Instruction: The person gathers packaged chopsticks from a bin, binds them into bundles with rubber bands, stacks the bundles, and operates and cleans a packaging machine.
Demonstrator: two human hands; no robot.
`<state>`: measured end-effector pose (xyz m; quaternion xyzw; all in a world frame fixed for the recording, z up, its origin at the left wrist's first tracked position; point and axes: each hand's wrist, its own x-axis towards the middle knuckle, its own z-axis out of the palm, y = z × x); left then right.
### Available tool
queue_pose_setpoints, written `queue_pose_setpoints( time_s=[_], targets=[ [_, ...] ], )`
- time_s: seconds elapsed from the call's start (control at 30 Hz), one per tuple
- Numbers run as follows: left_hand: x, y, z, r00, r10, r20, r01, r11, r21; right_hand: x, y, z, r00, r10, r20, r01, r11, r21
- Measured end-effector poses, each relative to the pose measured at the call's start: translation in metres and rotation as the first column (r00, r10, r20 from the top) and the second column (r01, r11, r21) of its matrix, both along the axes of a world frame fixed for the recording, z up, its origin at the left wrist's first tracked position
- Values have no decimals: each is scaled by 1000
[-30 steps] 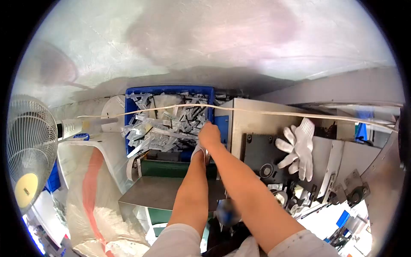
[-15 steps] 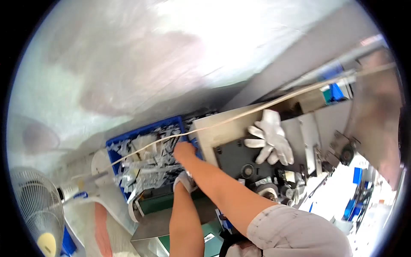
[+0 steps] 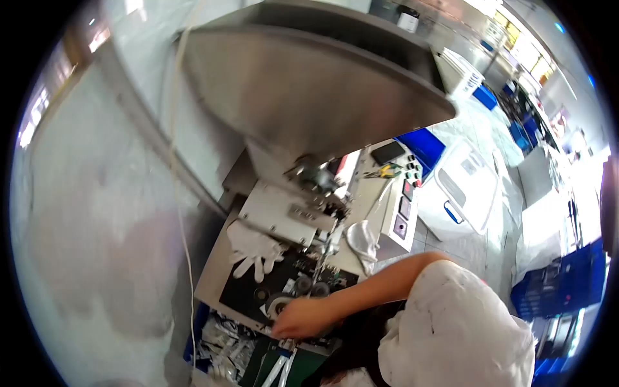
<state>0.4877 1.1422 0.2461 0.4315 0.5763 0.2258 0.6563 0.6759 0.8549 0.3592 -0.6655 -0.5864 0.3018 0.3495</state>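
My right hand (image 3: 304, 318) is bare and reaches in from the right over the front of the machine. Its fingers are curled and closed beside a round roller (image 3: 280, 307); what they hold, if anything, is hidden. Just below the fingers, two pale strips (image 3: 278, 370) run down over a green surface (image 3: 302, 367). My left hand cannot be made out. An empty white glove (image 3: 253, 250) lies on the machine's dark plate (image 3: 240, 291), left of my right hand. A second white cloth item (image 3: 362, 242) rests farther right on the machine.
A large metal hopper (image 3: 316, 84) overhangs the machine. At lower left, a blue bin (image 3: 188, 348) holds clear and dark scraps (image 3: 222, 345). Yellow-handled pliers (image 3: 387, 171) lie near the control box (image 3: 401, 213). A white lidded tub (image 3: 461, 193) stands right; a cord (image 3: 182, 232) hangs left.
The view has swung right, bringing the hopper and control box into sight. My right hand has left the scrap bin for the rollers. My gloved left hand has dropped out of sight.
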Motion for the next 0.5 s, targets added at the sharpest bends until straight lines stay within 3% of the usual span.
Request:
queue_pose_setpoints(
  time_s=[0.07,0.1,0.13,0.17,0.2,0.23,0.27,0.4,0.5],
  targets=[
    [24,-24,18,991,-126,-54,131,988,87,29,-93,-27,923,-364,122,375,924,-77],
    [37,-36,22,979,-189,-82,198,974,113,45,-134,-51,855,-409,318,499,814,-297],
    [50,-50,29,964,-244,-111,258,957,137,69,-164,-58,666,-725,178,663,465,-587],
    [61,-65,33,945,-294,-142,315,937,153,83,-196,-47,582,-699,416,809,442,-389],
    [72,-79,37,923,-343,-177,370,915,162,102,-231,-83,376,-835,402,926,322,-198],
    [81,-93,41,901,-382,-206,418,892,170,122,-249,-80,318,-822,472,943,223,-247],
    [88,-106,45,883,-408,-233,452,874,181,145,-267,-86,252,-866,431,962,175,-211],
    [104,-150,57,815,-471,-337,547,819,177,240,-291,-127,166,-859,484,986,148,-76],
    [107,-175,67,786,-471,-400,569,805,170,290,-285,-141,119,-873,473,992,83,-96]
  ],
)
